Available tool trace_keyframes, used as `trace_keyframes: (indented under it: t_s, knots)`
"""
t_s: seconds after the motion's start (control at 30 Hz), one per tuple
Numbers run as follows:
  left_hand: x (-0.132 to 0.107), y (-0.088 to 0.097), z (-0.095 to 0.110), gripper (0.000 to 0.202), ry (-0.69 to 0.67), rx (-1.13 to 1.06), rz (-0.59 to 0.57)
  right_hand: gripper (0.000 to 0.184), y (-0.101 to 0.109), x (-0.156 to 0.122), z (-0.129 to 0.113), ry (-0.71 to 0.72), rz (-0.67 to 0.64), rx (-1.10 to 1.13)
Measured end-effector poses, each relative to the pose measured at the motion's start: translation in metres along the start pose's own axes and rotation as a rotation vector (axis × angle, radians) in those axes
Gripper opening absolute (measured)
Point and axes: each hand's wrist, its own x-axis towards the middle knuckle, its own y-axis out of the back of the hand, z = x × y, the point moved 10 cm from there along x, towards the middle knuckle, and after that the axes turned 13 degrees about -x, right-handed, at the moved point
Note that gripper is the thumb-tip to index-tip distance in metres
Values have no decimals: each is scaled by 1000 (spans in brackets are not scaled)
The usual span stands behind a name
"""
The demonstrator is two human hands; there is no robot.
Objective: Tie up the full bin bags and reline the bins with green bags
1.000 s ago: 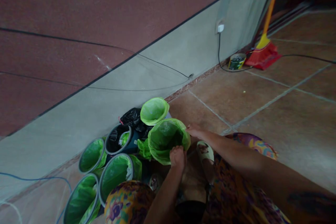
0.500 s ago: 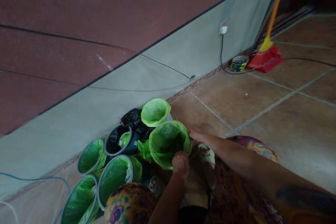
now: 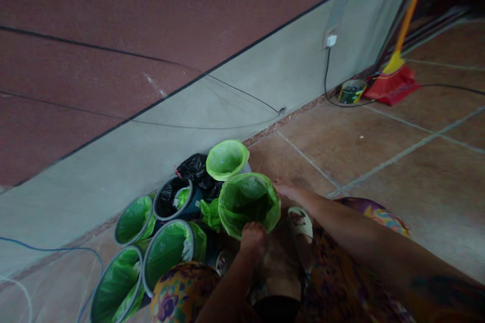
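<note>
A green bin liner lines a trash bin on the floor in front of me, its edge folded out over the rim. The bin's own wall is mostly hidden by the liner. At the near rim my left hand is closed, with its fingers curled over the liner's edge. My right hand grips the liner at the right side of the rim, its fingers partly hidden. Just behind stands a smaller bin with a light green liner. A crumpled green bag lies against the left side of the held bin.
Several lined bins cluster at the left, one with a black liner. A black bag sits by the wall. A tin can, a red broom and a black cable stand farther right. A blue cable crosses the left floor.
My left hand has moved left along the near rim of the liner. The right hand stays at the right side. The whole view has shifted slightly.
</note>
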Motion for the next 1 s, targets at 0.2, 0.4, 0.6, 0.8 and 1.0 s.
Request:
trace_keyframes:
  t_s: [0.2, 0.4, 0.6, 0.8, 1.0]
  knots:
    - [-14, 14, -22, 25, -43, 41, -90, 19, -1, -9, -1, -18, -49, 110]
    - [-7, 42, -27, 63, 140, -312, 175, 21, 1, -13, 2, -57, -45, 174]
    - [25, 23, -24, 37, 296, -640, 213, 25, -3, -10, 5, -99, -42, 190]
    - [28, 10, -38, 32, 402, -517, 211, 23, -6, -1, 12, -147, -25, 212]
    - [27, 7, -40, 37, 462, -430, 168, 21, -5, 1, 17, -163, 0, 198]
